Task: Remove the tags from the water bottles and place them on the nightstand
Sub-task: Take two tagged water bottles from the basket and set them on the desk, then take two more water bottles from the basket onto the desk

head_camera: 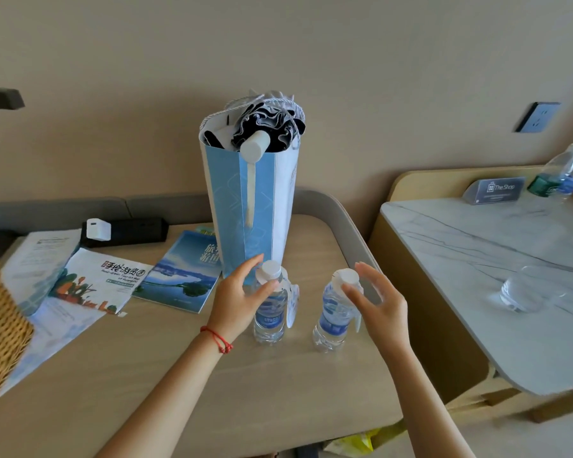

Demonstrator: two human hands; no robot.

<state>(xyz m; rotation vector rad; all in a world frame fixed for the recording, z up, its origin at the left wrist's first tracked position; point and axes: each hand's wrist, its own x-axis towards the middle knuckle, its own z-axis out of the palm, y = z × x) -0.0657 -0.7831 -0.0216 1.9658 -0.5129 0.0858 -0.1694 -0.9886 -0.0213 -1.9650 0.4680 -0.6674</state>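
— Beige wall behind, tan desk in front, marble nightstand off to the right. Two water bottles standing near the desk's right edge, just in front of a tall blue gift bag.

— And the hands?

— Left hand curled around the neck of the left bottle, thumb just below the white cap. Right hand spread, fingers loose, fingertips at the cap of the right bottle; touching or just short of it, can't tell.

— Tags off yet?

— Not yet. White paper tag hanging from the left bottle's neck, down its right side. Second tag dangling off the other neck, partly hidden by the right hand.

— Best way through this step?

— Probably one bottle at a time: steady the body low with one hand, pinch the tag's loop with the other, then slide it up over the cap rather than yank sideways. Light bottles, likely to tip toward the edge if pulled.

— Anything else about?

— Brochures and a map to the left, black power strip behind them. Glass and another bottle already on the nightstand.
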